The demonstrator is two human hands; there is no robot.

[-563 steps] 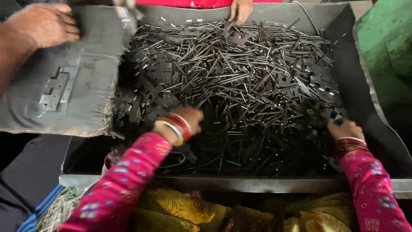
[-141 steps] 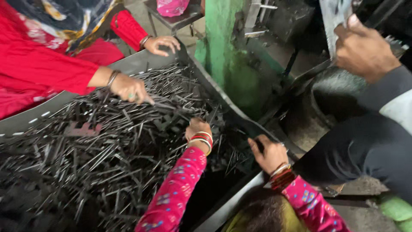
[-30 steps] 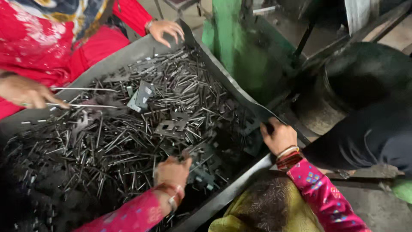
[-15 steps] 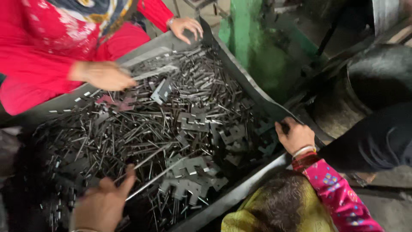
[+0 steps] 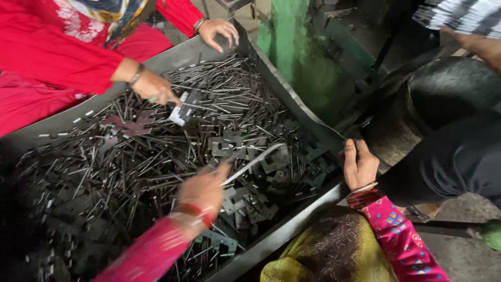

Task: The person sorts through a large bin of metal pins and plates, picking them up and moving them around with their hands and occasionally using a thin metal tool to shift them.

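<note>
In the tray, near corner: the left hand [image 5: 204, 189], blurred, is closed around 1 long thin metal rod [image 5: 254, 162], which slants up and to the right above the heap.
Rod position: its free end hangs over the flat hinge plates [image 5: 245, 201], clear of them.
Right hand: the right hand [image 5: 359, 166] rests on the tray rim [image 5: 292, 232] at the right corner, fingers curled over the edge, holding nothing else.
Tray contents: dark rods [image 5: 130, 162] cover nearly the whole floor, with little bare metal showing.
Far edge: another person's hand [image 5: 154, 90] pinches a small plate among the rods; their other hand [image 5: 219, 31] grips the far rim.
Open room: right of the tray stand a green post [image 5: 292, 57] and a dark drum [image 5: 443, 104], close to the rim.
</note>
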